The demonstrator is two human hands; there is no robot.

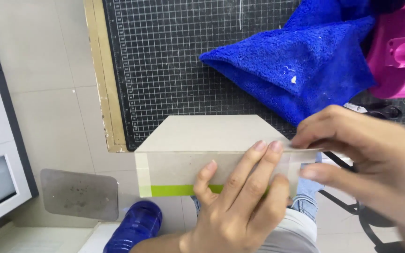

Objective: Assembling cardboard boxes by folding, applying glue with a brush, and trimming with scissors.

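Observation:
A flat grey-brown cardboard box (202, 140) with a green stripe lies half over the near edge of the black gridded cutting mat (165, 61). My left hand (237, 201) presses flat on the box's front face, fingers spread up to the top fold. My right hand (366, 159) pinches a strip of clear tape (301, 146) between thumb and fingers and holds it along the box's top edge at the right end. Pale tape runs down the box's left edge.
A blue towel (301, 61) lies bunched on the mat at the back right, beside a pink plastic object (399, 51). Black scissors (380, 111) peek out behind my right hand. On the floor are a blue bottle (134, 227) and a grey metal plate (79, 194).

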